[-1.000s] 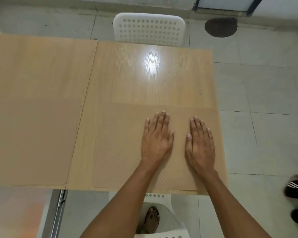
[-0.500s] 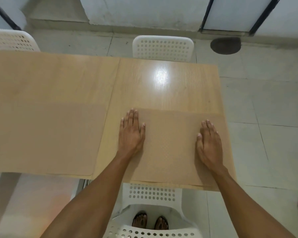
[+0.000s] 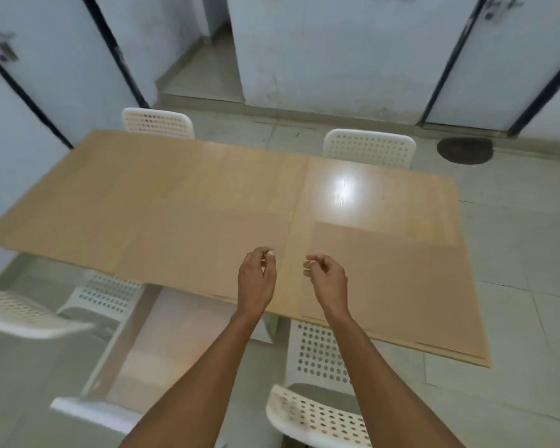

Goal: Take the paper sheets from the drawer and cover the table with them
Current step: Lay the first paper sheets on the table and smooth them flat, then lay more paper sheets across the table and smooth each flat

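Paper sheets [image 3: 398, 279] reach the table's [image 3: 382, 192] near edge, hands [image 3: 256, 279] above

You've got a long light-wood surface [image 3: 379, 192] w/ two brown paper sheets flat on its near half, one at right [image 3: 401, 279] reaching the near & right edges, one at centre-left [image 3: 204, 240], far half bare w/ lamp glare.
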